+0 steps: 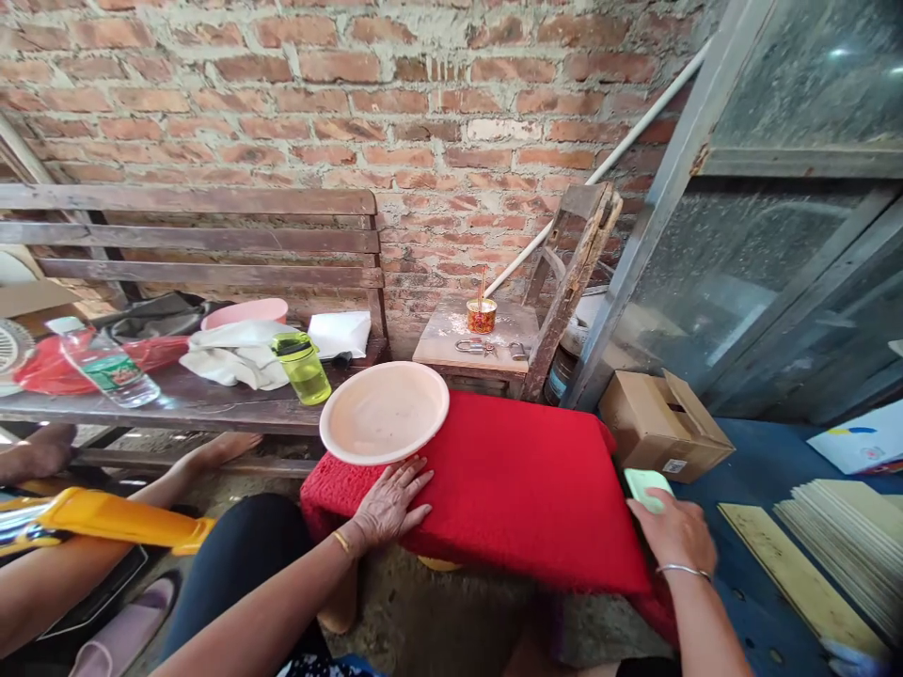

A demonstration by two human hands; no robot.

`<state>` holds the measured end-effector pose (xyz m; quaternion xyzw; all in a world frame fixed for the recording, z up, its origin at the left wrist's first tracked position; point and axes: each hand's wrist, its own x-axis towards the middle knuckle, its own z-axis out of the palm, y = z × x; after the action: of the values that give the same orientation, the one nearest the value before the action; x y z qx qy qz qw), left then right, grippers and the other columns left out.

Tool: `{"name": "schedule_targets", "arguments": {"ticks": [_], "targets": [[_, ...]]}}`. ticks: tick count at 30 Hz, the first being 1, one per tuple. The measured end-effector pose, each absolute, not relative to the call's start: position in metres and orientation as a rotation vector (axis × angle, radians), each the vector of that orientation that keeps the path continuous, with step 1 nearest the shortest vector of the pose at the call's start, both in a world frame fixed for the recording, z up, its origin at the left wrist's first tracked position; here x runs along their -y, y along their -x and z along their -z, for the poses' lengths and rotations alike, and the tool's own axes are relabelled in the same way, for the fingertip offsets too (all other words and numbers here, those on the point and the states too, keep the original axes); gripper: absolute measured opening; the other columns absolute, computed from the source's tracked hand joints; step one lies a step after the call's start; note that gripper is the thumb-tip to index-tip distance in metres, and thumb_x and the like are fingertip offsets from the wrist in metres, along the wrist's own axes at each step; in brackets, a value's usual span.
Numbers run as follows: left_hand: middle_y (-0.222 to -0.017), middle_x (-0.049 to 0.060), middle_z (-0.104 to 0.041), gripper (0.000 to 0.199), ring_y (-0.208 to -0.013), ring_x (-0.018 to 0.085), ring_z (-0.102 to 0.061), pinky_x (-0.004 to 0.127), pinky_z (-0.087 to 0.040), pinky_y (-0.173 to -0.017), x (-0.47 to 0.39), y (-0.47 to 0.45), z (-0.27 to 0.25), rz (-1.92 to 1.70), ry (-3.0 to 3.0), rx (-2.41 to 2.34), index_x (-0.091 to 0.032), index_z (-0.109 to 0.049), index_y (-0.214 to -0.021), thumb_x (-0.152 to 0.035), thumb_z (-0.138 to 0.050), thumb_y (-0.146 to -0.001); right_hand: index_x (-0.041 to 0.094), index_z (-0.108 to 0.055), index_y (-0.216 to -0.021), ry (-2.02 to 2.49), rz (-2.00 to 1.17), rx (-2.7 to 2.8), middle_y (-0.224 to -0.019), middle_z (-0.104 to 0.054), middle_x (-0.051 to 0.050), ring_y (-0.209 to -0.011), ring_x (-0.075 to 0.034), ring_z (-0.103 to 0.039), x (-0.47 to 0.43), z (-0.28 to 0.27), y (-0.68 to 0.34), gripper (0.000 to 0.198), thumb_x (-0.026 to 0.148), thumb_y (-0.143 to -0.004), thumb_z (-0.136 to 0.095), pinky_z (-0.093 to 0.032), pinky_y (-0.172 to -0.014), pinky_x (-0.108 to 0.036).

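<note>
My left hand point(392, 500) lies flat with fingers spread on the red cloth point(522, 480) covering a low table. Its fingertips are at the near rim of a pale pink plastic basin point(385, 414), which looks empty. At the cloth's right edge my right hand point(673, 536) grips a pale green flat object point(647, 487) with rounded corners; its exact kind I cannot make out. The hand is slightly blurred and covers part of it.
Behind on the left, a wooden bench point(212, 404) holds a green drinking bottle point(303, 369), a water bottle point(105, 365) and bags. A chair point(441, 338) bears a tin point(481, 318) and padlocks. To the right are a cardboard box point(659, 423) and stacked boards point(839, 536). Another person's legs point(190, 475) show left.
</note>
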<state>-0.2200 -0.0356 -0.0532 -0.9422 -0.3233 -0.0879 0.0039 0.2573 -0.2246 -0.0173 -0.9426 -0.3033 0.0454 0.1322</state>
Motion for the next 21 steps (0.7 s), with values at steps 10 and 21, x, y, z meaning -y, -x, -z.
{"name": "schedule_targets", "arguments": {"ticks": [10, 21], "targets": [[-0.151, 0.013, -0.047, 0.059, -0.139, 0.03, -0.043, 0.048, -0.03, -0.116, 0.041, 0.214, 0.047, 0.316, 2.992, 1.085, -0.022, -0.053, -0.144, -0.053, -0.054, -0.094, 0.024, -0.07, -0.111, 2.247, -0.261, 1.449, -0.095, -0.057, -0.007, -0.085, -0.022, -0.061, 0.151, 0.0, -0.108, 0.037, 0.046, -0.082, -0.064, -0.049, -0.078, -0.031], [-0.149, 0.012, -0.049, 0.058, -0.138, 0.029, -0.045, 0.045, -0.029, -0.117, 0.043, 0.214, 0.051, 0.421, 2.965, 1.046, -0.023, -0.054, -0.142, -0.056, -0.052, -0.094, 0.023, -0.069, -0.114, 2.312, -0.189, 1.666, -0.098, -0.058, -0.009, -0.094, -0.025, -0.061, 0.134, 0.002, -0.07, 0.036, 0.039, -0.083, -0.064, -0.047, -0.084, -0.034]]}}
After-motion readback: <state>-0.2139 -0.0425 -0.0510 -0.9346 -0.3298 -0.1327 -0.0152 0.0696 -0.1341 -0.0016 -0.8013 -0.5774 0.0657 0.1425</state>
